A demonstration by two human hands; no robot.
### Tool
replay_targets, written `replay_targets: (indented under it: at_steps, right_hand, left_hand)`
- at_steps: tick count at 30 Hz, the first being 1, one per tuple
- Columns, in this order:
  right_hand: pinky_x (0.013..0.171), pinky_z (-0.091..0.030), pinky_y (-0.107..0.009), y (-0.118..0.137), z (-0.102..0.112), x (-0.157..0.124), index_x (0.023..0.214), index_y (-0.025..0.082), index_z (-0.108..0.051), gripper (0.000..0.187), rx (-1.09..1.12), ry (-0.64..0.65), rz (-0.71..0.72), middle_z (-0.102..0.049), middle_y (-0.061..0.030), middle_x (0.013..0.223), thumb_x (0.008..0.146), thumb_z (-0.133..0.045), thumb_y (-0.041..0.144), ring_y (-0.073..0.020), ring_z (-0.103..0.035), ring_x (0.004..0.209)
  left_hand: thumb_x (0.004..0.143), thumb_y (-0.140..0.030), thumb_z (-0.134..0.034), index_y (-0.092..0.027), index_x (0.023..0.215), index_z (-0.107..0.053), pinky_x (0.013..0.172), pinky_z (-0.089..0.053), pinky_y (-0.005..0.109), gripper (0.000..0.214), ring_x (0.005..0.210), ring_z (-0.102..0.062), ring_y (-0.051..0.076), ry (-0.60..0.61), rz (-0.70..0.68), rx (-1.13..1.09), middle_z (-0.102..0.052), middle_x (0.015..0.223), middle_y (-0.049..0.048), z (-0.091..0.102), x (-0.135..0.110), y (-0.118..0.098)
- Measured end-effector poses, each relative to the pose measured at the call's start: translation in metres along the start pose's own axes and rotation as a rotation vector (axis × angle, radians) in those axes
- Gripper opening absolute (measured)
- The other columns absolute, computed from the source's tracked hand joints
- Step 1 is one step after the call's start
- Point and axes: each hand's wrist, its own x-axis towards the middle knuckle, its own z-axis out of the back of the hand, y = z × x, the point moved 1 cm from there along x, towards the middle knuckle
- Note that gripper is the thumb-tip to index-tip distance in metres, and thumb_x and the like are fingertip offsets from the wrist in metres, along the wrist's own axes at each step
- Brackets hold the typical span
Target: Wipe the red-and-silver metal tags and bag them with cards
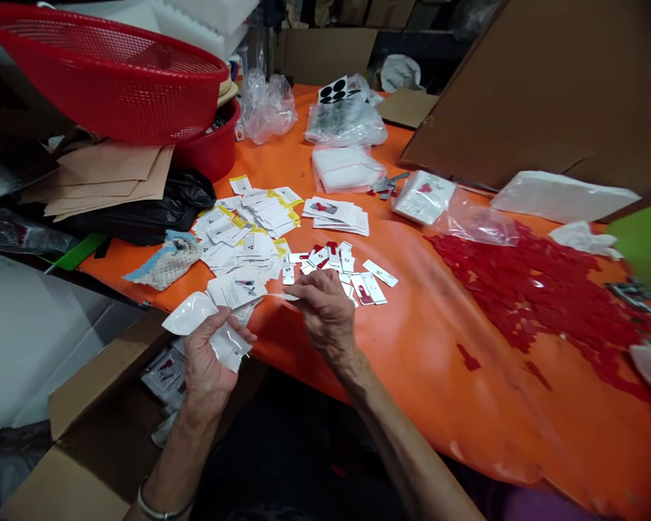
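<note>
My left hand (209, 358) is closed on a small clear plastic pouch (195, 318) with a white card in it, held at the near edge of the orange table (412, 347). My right hand (322, 311) pinches a thin white strip (279, 296) that reaches towards the pouch. Just beyond my right hand lie several small white cards with red parts (352, 271). Further left is a heap of white and yellow printed cards (249, 231).
A spread of small red pieces (537, 282) covers the table's right side. Plastic bags (344, 123) and white packets (423, 195) lie at the back. Red baskets (108, 72) stand at back left. An open cardboard box (98, 405) holding finished pouches sits below my left hand.
</note>
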Motion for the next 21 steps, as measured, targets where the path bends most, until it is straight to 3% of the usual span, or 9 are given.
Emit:
replay_targets:
  at_steps: [4,6,10,13,18,21]
  right_hand:
    - [0.06,-0.044,-0.028,-0.01,0.019,-0.016,0.063,0.02,-0.068,0.006,0.487,-0.122,-0.576,-0.059,0.0038,0.058,0.067,-0.063,0.022,-0.0132,-0.052,0.059]
    - [0.055,-0.043,-0.026,-0.01,0.026,-0.022,0.059,0.018,-0.067,0.007,0.619,-0.16,-0.747,-0.058,0.0048,0.053,0.059,-0.067,0.025,-0.012,-0.051,0.053]
    - [0.054,-0.042,-0.024,-0.007,0.04,-0.032,0.053,0.017,-0.064,0.008,0.576,-0.294,-0.752,-0.057,0.0057,0.05,0.057,-0.067,0.023,-0.0107,-0.05,0.052]
    - [0.054,-0.041,-0.023,-0.006,0.051,-0.038,0.053,0.017,-0.064,0.007,0.492,-0.35,-0.717,-0.056,0.006,0.05,0.058,-0.066,0.022,-0.0097,-0.048,0.052]
    - [0.049,-0.044,-0.025,-0.01,0.058,-0.039,0.05,0.015,-0.057,0.021,0.677,-0.293,-0.949,-0.056,0.0039,0.048,0.047,-0.075,0.026,-0.0115,-0.051,0.048]
    - [0.047,-0.044,-0.026,-0.012,0.058,-0.039,0.051,0.015,-0.056,0.028,0.688,-0.331,-1.007,-0.055,0.0039,0.048,0.043,-0.078,0.029,-0.0119,-0.05,0.047]
  left_hand:
    - [0.063,-0.013,-0.058,-0.013,0.069,-0.058,0.042,-0.049,0.028,0.006,0.04,-0.053,0.014,0.121,0.14,0.084,-0.055,0.048,-0.0009,-0.019,-0.014,0.013]
    - [0.065,-0.013,-0.058,-0.011,0.07,-0.058,0.042,-0.049,0.029,0.005,0.04,-0.054,0.014,0.15,0.267,0.123,-0.057,0.05,0.0006,-0.027,-0.018,0.023]
    - [0.072,-0.023,-0.059,-0.01,0.073,-0.059,0.041,-0.05,0.03,0.013,0.042,-0.056,0.015,0.255,0.436,0.194,-0.06,0.054,0.0039,-0.038,-0.023,0.039]
    - [0.076,-0.029,-0.058,-0.009,0.073,-0.058,0.041,-0.05,0.031,0.02,0.041,-0.055,0.015,0.303,0.471,0.223,-0.06,0.054,0.0046,-0.042,-0.026,0.045]
    - [0.071,-0.021,-0.059,-0.01,0.073,-0.059,0.04,-0.049,0.029,0.012,0.039,-0.055,0.015,0.325,0.444,0.256,-0.061,0.054,0.0039,-0.046,-0.033,0.05]
    - [0.068,-0.02,-0.06,-0.01,0.073,-0.059,0.039,-0.049,0.028,0.01,0.039,-0.056,0.015,0.327,0.458,0.277,-0.061,0.053,0.0035,-0.046,-0.036,0.053]
